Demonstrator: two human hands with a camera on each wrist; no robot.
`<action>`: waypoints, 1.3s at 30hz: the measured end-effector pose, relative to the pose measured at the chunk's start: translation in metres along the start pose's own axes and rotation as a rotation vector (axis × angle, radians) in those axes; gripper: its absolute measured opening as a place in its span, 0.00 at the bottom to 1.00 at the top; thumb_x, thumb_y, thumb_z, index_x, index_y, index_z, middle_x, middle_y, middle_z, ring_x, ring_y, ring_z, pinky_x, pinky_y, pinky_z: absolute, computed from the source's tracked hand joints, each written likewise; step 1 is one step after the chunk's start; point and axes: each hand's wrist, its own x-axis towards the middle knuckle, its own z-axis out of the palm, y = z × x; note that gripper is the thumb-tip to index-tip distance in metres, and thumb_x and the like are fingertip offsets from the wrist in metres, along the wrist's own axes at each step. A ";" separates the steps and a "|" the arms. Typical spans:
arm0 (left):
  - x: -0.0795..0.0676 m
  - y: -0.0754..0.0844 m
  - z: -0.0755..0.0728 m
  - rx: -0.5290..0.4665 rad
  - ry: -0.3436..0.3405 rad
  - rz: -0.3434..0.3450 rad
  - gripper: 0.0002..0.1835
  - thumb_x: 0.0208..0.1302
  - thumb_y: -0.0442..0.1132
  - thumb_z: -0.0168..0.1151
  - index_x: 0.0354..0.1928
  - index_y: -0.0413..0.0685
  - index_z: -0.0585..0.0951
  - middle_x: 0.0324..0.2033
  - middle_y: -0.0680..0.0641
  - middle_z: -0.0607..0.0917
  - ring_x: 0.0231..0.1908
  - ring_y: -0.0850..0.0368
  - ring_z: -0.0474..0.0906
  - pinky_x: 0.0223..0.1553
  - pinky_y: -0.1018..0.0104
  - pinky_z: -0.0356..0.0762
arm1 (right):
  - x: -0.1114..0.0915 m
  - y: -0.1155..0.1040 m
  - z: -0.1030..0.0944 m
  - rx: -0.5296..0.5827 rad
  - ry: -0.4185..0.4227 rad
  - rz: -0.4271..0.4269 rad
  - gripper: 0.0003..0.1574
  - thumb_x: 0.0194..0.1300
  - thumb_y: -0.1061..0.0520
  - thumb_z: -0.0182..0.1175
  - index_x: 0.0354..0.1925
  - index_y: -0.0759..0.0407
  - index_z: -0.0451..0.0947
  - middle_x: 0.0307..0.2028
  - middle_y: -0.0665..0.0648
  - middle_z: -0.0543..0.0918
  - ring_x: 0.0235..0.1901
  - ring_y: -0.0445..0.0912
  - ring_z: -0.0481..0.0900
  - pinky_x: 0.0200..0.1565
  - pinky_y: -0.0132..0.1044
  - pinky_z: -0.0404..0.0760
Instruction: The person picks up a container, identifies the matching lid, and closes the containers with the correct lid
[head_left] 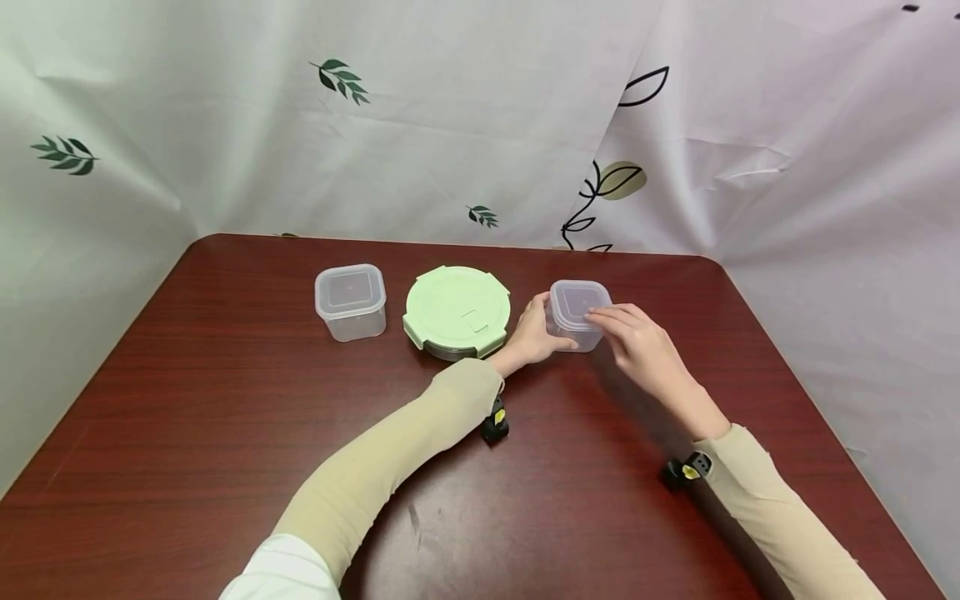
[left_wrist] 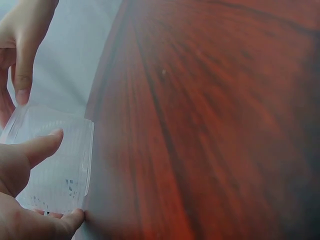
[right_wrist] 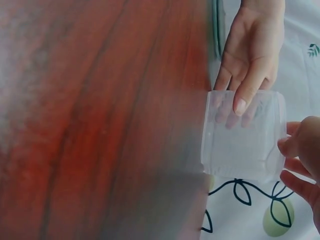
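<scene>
A small clear plastic food container [head_left: 576, 337] with a frosted lid [head_left: 581, 302] stands at the right on the table. My left hand [head_left: 534, 335] grips its left side, the thumb lying across the front wall and the fingers behind, showing through the plastic in the right wrist view. My right hand [head_left: 645, 346] reaches in from the right, fingertips resting on the lid near its front right corner. In the left wrist view, the right hand [left_wrist: 22, 55] points a digit down at the lid's edge.
A round container with a pale green clip lid [head_left: 457, 308] stands just left of my left hand. Farther left is a second clear lidded container [head_left: 356, 321]. The dark red wooden table [head_left: 225, 417] ends at a white leaf-patterned cloth [head_left: 450, 125] behind.
</scene>
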 end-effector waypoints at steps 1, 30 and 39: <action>0.000 0.000 0.000 0.000 0.002 0.001 0.50 0.54 0.34 0.78 0.74 0.33 0.57 0.69 0.34 0.68 0.68 0.42 0.66 0.70 0.56 0.64 | 0.001 0.000 0.000 0.001 -0.005 0.003 0.23 0.56 0.76 0.65 0.50 0.66 0.85 0.47 0.63 0.87 0.49 0.57 0.81 0.52 0.50 0.80; 0.000 0.000 -0.002 0.020 -0.024 0.003 0.52 0.56 0.37 0.77 0.76 0.34 0.55 0.72 0.33 0.63 0.71 0.41 0.62 0.72 0.53 0.60 | 0.031 0.006 0.022 0.002 -0.400 0.170 0.35 0.78 0.55 0.50 0.76 0.69 0.57 0.75 0.68 0.61 0.76 0.61 0.54 0.76 0.56 0.49; 0.001 -0.001 -0.001 0.024 -0.026 0.008 0.51 0.57 0.38 0.76 0.75 0.33 0.54 0.72 0.33 0.63 0.71 0.41 0.62 0.72 0.53 0.60 | 0.028 0.006 0.024 -0.056 -0.413 0.149 0.36 0.78 0.55 0.49 0.75 0.70 0.56 0.75 0.68 0.60 0.76 0.60 0.53 0.75 0.55 0.49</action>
